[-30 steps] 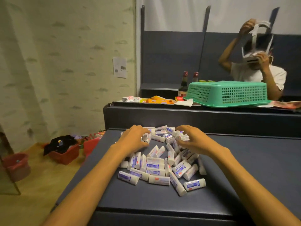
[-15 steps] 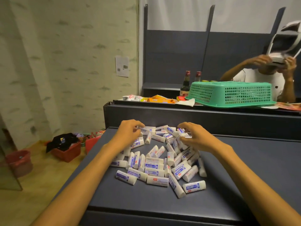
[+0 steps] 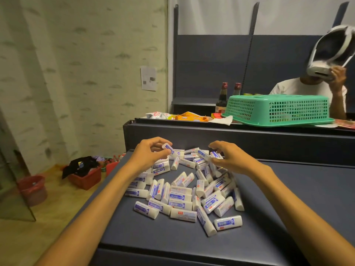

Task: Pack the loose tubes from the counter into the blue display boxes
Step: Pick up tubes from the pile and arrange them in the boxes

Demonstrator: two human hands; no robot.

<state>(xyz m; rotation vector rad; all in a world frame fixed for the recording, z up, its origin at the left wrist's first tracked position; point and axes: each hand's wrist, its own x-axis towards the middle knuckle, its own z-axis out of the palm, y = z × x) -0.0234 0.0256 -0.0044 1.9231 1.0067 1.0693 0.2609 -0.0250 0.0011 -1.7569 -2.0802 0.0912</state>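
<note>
On the dark counter [image 3: 288, 198], a loose heap of white-and-blue tubes [image 3: 184, 191] lay between both outstretched forearms. The left hand [image 3: 148, 153], palm down and raised at the heap's far left edge, pinched one tube [image 3: 169, 147] between thumb and fingers. The right hand [image 3: 231, 159] hovered over the far right tubes, fingers curled and spread, gripping nothing.

The tubes [image 3: 184, 191] are short white packs with blue labels and small red marks; dozens lie on their sides in a loose heap on the dark desk [image 3: 288, 198], pointing every way, some overlapping; one tube [image 3: 169, 148] is lifted at the heap's far left edge, tilted, pinched in fingers.
</note>
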